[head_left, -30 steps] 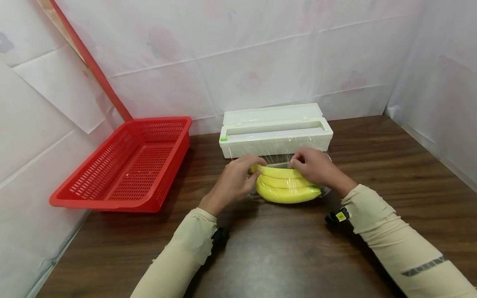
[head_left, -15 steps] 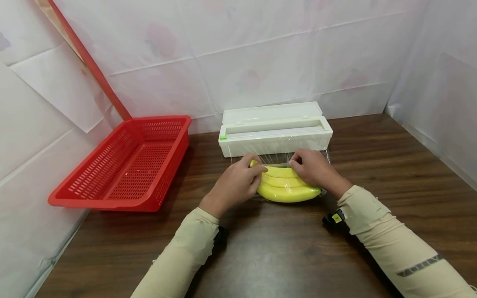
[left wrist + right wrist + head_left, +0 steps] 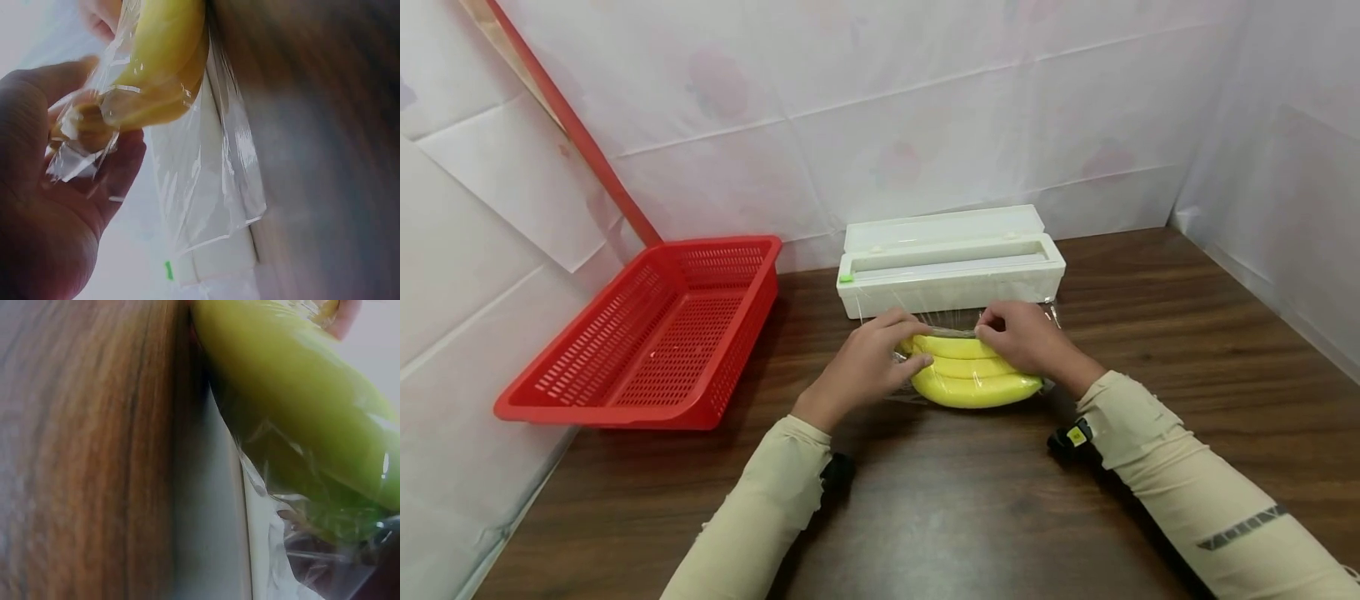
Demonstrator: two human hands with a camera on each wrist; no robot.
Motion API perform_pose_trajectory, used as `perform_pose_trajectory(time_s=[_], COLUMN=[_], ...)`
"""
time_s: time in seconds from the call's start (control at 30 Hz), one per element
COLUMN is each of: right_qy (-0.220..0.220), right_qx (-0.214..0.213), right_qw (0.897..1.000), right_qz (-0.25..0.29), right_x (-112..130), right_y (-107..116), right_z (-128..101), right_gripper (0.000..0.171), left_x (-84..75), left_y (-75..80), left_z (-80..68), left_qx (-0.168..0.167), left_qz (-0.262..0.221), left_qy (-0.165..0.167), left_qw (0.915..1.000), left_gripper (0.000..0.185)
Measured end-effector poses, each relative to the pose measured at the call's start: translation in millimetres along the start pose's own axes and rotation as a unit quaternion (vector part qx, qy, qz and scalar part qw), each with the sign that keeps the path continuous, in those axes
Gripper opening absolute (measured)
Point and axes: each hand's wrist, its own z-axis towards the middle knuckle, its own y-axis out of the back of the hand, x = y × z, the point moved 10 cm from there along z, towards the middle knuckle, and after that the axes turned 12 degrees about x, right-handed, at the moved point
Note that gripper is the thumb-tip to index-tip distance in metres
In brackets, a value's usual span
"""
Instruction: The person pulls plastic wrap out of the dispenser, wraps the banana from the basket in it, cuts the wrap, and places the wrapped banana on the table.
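Observation:
A bunch of yellow bananas (image 3: 973, 390) lies in front of the white wrap box, under clear plastic wrap (image 3: 240, 169). My left hand (image 3: 861, 358) is at the stem end, fingers and thumb curved round the stem with crumpled film over it, as the left wrist view shows. At the far side of the bananas, my right hand (image 3: 1026, 337) pinches the film between thumb and forefinger. The film stretches back toward the wrap box (image 3: 955, 292), whose lid stands raised. In the right wrist view, loose film hangs off the greenish end of a banana (image 3: 300, 394).
A red plastic basket (image 3: 700, 333) with perforated sides stands at the left of the brown wooden table (image 3: 925, 517). A red pole (image 3: 580, 133) leans in the corner behind it. White patterned sheeting (image 3: 880, 125) covers the walls around the back and sides.
My left fingers have shifted about the banana stem, the thumb lifting and now reaching over the bananas. My right hand keeps its pinch, moving very slightly left. The box and basket stay put.

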Motion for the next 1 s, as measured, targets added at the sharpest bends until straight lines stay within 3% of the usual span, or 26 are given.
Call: perform_pose_trajectory(time_s=[0.33,0.57,0.67,0.83,1.0], right_qy=[-0.002,-0.024,-0.028,-0.02,-0.012], right_qx=[0.002,0.039,0.052,0.058,0.046], right_qw=[0.999,0.988,0.985,0.988,0.991], right_qz=[0.048,0.146,0.159,0.141,0.128], right_x=[-3,-16,-21,-25,-25], right_y=[0,4,5,3,2], right_z=[1,-3,-4,-2,0], right_gripper=[0.014,0.02,0.024,0.022,0.019], left_x=[5.1,3.2,4.2,15.7,30.9], left_y=[-8.6,-12.8,-11.9,-4.7,-3.4], left_z=[5.5,9.0,9.4,5.9,0.3], left_qx=[0.091,0.11,0.103,0.059,0.046], left_qz=[0.032,0.031,0.018,-0.061,-0.16], left_qy=[0.007,0.02,0.015,0.01,0.021], left_qw=[0.9953,0.9933,0.9944,0.9963,0.9858], left_gripper=[0.058,0.058,0.052,0.032,0.029])
